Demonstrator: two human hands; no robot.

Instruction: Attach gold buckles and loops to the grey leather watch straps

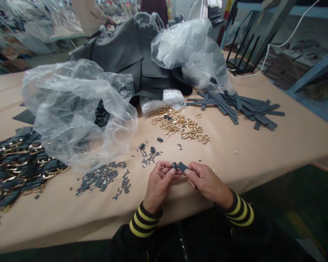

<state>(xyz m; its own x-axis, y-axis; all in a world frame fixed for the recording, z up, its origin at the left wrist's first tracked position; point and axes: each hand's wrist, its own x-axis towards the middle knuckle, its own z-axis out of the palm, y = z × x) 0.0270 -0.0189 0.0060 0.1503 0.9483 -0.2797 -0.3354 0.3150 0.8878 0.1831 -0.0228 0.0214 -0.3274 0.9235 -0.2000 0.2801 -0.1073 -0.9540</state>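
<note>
Near the table's front edge my two hands meet. My left hand (pixel 160 182) pinches a small dark strap loop (pixel 174 165) between thumb and fingers. In my right hand (pixel 205 180) a short dark leather-like strap (pixel 182 167) is gripped, its free end pointing at the loop. Whether loop and strap touch, I cannot tell. Beyond my hands lie a few more dark loops (pixel 152 149) among tiny dark pieces. A larger pile of these tiny pieces (pixel 101 178) is left of my left hand. Gold-coloured rectangular buckles (pixel 177 125) are heaped farther back.
Loose dark strips (pixel 240 105) lie at the back right, before a black router (pixel 242 63) with a white cable. Crumpled clear plastic bags (pixel 82 116) and dark sheet material (pixel 117 51) fill the back. Straps with gold buckles (pixel 16 167) are piled at left. A person (pixel 90 16) stands beyond.
</note>
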